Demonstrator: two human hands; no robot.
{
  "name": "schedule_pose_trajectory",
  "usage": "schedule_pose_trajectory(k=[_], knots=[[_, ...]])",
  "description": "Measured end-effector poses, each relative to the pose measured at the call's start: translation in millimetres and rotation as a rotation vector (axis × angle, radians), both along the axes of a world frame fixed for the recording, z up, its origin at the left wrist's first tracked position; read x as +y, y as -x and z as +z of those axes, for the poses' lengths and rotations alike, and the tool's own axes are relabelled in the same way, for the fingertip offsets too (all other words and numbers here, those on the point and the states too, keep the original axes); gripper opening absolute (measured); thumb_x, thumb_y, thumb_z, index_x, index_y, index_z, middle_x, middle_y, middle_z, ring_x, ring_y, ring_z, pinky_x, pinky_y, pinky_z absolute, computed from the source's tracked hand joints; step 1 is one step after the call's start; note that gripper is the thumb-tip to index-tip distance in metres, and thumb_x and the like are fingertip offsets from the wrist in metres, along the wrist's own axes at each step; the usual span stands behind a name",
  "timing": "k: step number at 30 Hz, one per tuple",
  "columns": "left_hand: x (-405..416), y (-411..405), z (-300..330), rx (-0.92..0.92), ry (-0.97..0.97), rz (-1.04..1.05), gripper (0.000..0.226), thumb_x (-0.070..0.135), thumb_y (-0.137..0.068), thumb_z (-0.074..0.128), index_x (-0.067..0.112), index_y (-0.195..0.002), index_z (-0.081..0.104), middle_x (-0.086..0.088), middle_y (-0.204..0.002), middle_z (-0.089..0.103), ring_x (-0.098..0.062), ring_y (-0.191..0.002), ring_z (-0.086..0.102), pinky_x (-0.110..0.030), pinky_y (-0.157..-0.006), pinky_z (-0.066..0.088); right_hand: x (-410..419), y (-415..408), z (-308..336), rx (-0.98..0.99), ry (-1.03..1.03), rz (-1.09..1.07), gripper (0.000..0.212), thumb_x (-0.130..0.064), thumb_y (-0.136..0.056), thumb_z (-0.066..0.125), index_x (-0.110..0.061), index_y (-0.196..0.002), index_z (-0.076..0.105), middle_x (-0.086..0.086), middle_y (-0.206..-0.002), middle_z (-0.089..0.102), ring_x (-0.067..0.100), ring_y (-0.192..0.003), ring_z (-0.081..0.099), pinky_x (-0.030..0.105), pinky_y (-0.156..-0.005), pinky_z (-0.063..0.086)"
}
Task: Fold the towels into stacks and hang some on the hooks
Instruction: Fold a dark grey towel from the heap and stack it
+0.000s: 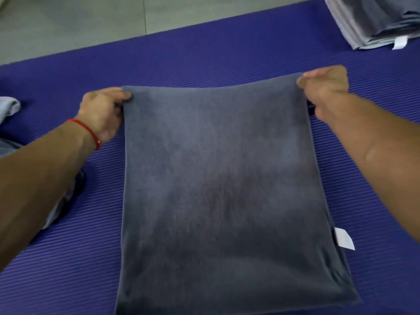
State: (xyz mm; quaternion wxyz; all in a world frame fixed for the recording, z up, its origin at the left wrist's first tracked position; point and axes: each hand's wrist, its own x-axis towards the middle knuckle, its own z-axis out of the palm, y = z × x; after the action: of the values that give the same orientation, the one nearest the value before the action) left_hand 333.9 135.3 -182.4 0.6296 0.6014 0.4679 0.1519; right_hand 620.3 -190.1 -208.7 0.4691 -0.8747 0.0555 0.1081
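Observation:
A dark grey towel (218, 189) is stretched out in front of me over the purple ribbed mat (238, 57). My left hand (102, 112) pinches its far left corner, and a red string band circles that wrist. My right hand (325, 92) pinches the far right corner. The far edge is pulled taut between the two hands. A white label (344, 241) sticks out from the towel's right edge. The near end of the towel runs out of view at the bottom.
A stack of folded grey towels (375, 21) sits at the back right of the mat, a white tag hanging from it. Light grey cloth (9, 105) lies at the left edge. Grey floor (68, 26) lies beyond the mat.

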Motion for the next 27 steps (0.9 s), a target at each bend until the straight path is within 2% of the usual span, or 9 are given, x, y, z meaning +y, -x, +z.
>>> schedule_pose_trajectory(k=[4, 7, 9, 11, 13, 15, 19, 23, 27], knots=[[5, 2, -6, 0.118, -0.096, -0.021, 0.021, -0.001, -0.089, 0.071, 0.014, -0.076, 0.063, 0.006, -0.069, 0.071, -0.008, -0.073, 0.072, -0.028, -0.075, 0.062, -5, -6, -14, -0.034, 0.008, 0.032, 0.018, -0.022, -0.080, 0.080, -0.020, -0.097, 0.072, -0.002, -0.099, 0.073, 0.008, -0.087, 0.070, 0.022, -0.080, 0.058], [6, -5, -17, 0.278, -0.217, 0.068, 0.030, 0.012, -0.080, 0.084, 0.021, -0.075, 0.056, -0.009, -0.097, 0.074, -0.014, -0.080, 0.071, -0.036, -0.085, 0.061, -3, -1, -19, -0.106, 0.157, 0.052, 0.033, -0.028, -0.081, 0.070, -0.025, -0.113, 0.066, -0.005, -0.110, 0.071, 0.015, -0.104, 0.068, 0.036, -0.099, 0.052], [-10, -6, -13, 0.482, -0.643, 0.015, 0.019, 0.029, -0.081, 0.074, 0.021, -0.084, 0.057, -0.014, -0.111, 0.069, -0.025, -0.096, 0.065, -0.041, -0.092, 0.053, 2, 22, -11, -0.251, 0.358, 0.155, 0.039, -0.026, -0.091, 0.062, -0.024, -0.129, 0.054, 0.001, -0.132, 0.060, 0.024, -0.126, 0.054, 0.048, -0.108, 0.040], [-50, 3, -8, 0.503, -1.039, -0.216, 0.033, 0.038, -0.084, 0.054, 0.014, -0.106, 0.060, -0.017, -0.122, 0.060, -0.035, -0.112, 0.054, -0.046, -0.091, 0.045, 8, 63, -1, -0.501, 0.495, 0.430, 0.046, -0.032, -0.094, 0.054, -0.019, -0.138, 0.048, 0.009, -0.144, 0.049, 0.032, -0.139, 0.040, 0.056, -0.111, 0.029], [-107, 22, -12, 0.465, -1.179, -0.524, 0.048, 0.045, -0.090, 0.049, 0.017, -0.130, 0.055, -0.017, -0.143, 0.046, -0.040, -0.130, 0.043, -0.052, -0.101, 0.039, 8, 113, -4, -0.659, 0.550, 0.756, 0.057, -0.043, -0.095, 0.048, -0.019, -0.146, 0.044, 0.013, -0.158, 0.036, 0.036, -0.150, 0.026, 0.066, -0.116, 0.018], [-163, 51, -23, 0.511, -1.184, -0.705, 0.060, 0.050, -0.095, 0.045, 0.025, -0.150, 0.043, -0.013, -0.162, 0.028, -0.040, -0.147, 0.026, -0.064, -0.114, 0.025, -5, 159, -18, -0.655, 0.625, 0.971, 0.066, -0.052, -0.097, 0.040, -0.020, -0.155, 0.035, 0.013, -0.168, 0.018, 0.038, -0.155, 0.011, 0.069, -0.118, 0.012], [-211, 103, -45, 0.639, -1.201, -0.857, 0.069, 0.056, -0.099, 0.033, 0.031, -0.161, 0.018, -0.008, -0.170, 0.008, -0.038, -0.155, 0.008, -0.073, -0.116, 0.013, -45, 188, -37, -0.686, 0.760, 1.244, 0.073, -0.060, -0.100, 0.027, -0.024, -0.163, 0.020, 0.010, -0.171, 0.007, 0.033, -0.158, 0.005, 0.064, -0.122, 0.012], [-201, 114, -58, 0.676, -1.231, -0.946, 0.069, 0.062, -0.101, 0.021, 0.035, -0.162, 0.002, -0.004, -0.170, -0.002, -0.036, -0.156, -0.003, -0.074, -0.115, 0.007, -83, 134, -34, -0.569, 0.823, 1.142, 0.074, -0.063, -0.099, 0.021, -0.029, -0.164, 0.011, 0.004, -0.172, 0.005, 0.027, -0.158, 0.003, 0.061, -0.123, 0.010], [-199, 120, -52, 0.643, -1.214, -0.984, 0.067, 0.058, -0.103, 0.020, 0.033, -0.162, 0.003, -0.005, -0.170, -0.002, -0.035, -0.156, -0.004, -0.073, -0.116, 0.008, -117, 116, -30, -0.390, 0.872, 0.975, 0.077, -0.067, -0.098, 0.007, -0.029, -0.163, -0.004, -0.002, -0.171, -0.012, 0.023, -0.158, -0.010, 0.058, -0.125, 0.000]])
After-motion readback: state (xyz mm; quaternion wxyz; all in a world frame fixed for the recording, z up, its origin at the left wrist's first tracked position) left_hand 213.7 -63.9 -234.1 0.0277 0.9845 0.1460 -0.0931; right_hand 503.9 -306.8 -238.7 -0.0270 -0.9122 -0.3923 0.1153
